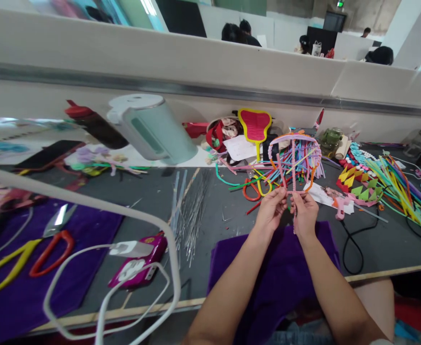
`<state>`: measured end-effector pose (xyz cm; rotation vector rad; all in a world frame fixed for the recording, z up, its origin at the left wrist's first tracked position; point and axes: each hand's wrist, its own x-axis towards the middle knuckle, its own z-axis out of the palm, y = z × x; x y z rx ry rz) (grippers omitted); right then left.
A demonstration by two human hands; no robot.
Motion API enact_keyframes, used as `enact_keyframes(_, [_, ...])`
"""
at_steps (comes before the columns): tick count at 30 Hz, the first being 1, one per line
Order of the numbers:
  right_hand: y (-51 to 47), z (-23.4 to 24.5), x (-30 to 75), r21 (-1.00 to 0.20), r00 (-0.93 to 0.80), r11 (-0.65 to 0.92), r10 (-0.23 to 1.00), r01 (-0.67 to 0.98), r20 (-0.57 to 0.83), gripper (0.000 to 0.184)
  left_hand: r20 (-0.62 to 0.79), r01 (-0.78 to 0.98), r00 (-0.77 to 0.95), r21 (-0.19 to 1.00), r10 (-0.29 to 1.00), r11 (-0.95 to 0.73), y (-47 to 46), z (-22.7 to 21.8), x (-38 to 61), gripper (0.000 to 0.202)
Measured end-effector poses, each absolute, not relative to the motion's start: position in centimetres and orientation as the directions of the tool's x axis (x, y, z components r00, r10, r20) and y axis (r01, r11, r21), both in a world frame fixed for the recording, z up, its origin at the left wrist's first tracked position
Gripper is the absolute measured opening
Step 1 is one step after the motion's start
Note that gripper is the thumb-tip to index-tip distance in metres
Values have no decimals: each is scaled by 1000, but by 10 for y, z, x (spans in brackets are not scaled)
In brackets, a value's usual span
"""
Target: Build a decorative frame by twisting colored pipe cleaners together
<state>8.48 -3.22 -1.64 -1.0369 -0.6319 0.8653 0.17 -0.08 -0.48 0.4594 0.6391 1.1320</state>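
Observation:
A pipe-cleaner frame (293,165) stands up between my two hands. It has a rounded lilac top, orange sides and a twisted pink upright down its middle. My left hand (273,211) pinches the pink crosspiece at the left of the base. My right hand (306,209) pinches it near the foot of the upright, whose end hangs below the fingers. Under both hands lies a purple cloth (232,251). Behind the frame is a bunch of colored pipe cleaners (307,153), partly hidden. Red-and-yellow scissors (263,184) lie just left of the frame.
A pale green kettle (156,129) and a dark bottle (97,127) stand at the back left. Large scissors (54,239), a magenta power bank (138,261) and a white cable (174,268) occupy the left. To the right are a pink glue gun (340,207) and more pipe cleaners (399,184).

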Motion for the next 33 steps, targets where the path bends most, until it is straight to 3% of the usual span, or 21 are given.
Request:
enact_keyframes(4, [-29, -19, 86, -859, 451, 165, 889, -484, -84, 28, -167, -661, 285, 679, 944, 320, 0, -8, 3, 33])
enact_keyframes(7, [-27, -21, 87, -868, 469, 173, 880, -465, -76, 29, -123, -622, 277, 732, 953, 276, -1, -6, 3, 31])
enact_keyframes(10, [-28, -22, 88, -922, 553, 235, 833, -308, 27, 30, -97, -601, 258, 763, 961, 239, -2, -2, 3, 31])
enact_keyframes(14, [-34, -21, 86, -953, 584, 301, 769, 32, 262, 26, -80, -589, 202, 787, 976, 186, -4, 0, 5, 30])
enact_keyframes(21, [-43, -22, 83, -737, 367, 426, 668, 525, 647, 14, -61, -541, -3, 839, 998, 49, -2, -4, 5, 29])
enact_keyframes(27, [-43, -29, 86, -573, 203, 447, 639, 687, 742, 16, -51, -465, -99, 885, 994, -1, -2, -1, 2, 24])
enact_keyframes(33, [-41, -31, 92, -549, 206, 445, 614, 707, 762, 15, -86, -407, 5, 910, 996, 81, 0, -2, 1, 17])
